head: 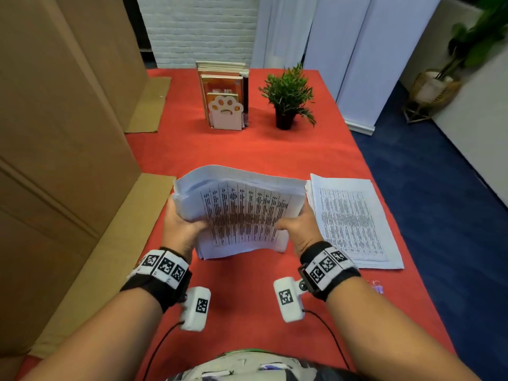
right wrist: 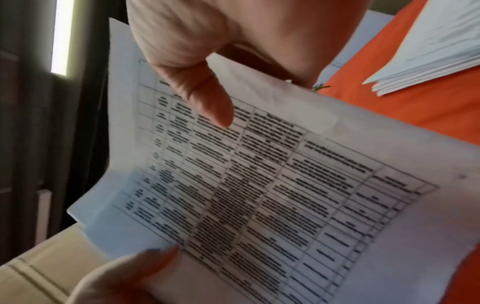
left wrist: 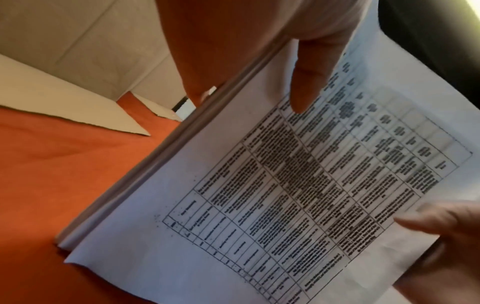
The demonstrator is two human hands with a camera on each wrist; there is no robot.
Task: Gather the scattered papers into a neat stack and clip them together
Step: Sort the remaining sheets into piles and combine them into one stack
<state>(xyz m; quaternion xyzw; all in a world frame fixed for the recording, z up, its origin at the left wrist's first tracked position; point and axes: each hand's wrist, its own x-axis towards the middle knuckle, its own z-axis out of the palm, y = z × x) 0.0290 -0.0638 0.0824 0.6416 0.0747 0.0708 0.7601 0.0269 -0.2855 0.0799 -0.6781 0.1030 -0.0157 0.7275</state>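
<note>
A thick stack of printed papers [head: 242, 210] with tables stands tilted on its lower edge on the red table [head: 247, 149], bowed between both hands. My left hand [head: 182, 222] grips its left side, thumb on the front sheet [left wrist: 306, 90]. My right hand [head: 298, 225] grips the right side, thumb pressed on the print [right wrist: 207, 102]. In the left wrist view the stack [left wrist: 285, 185] shows its layered edge; in the right wrist view the top sheet [right wrist: 285, 185] curls. A purple clip [head: 378, 289] lies by my right wrist.
A second paper pile [head: 354, 221] lies flat at the right, also in the right wrist view [right wrist: 428, 51]. A book holder with a paw front [head: 225, 105] and a potted plant [head: 287, 97] stand further back. Cardboard boxes [head: 55, 133] line the left side.
</note>
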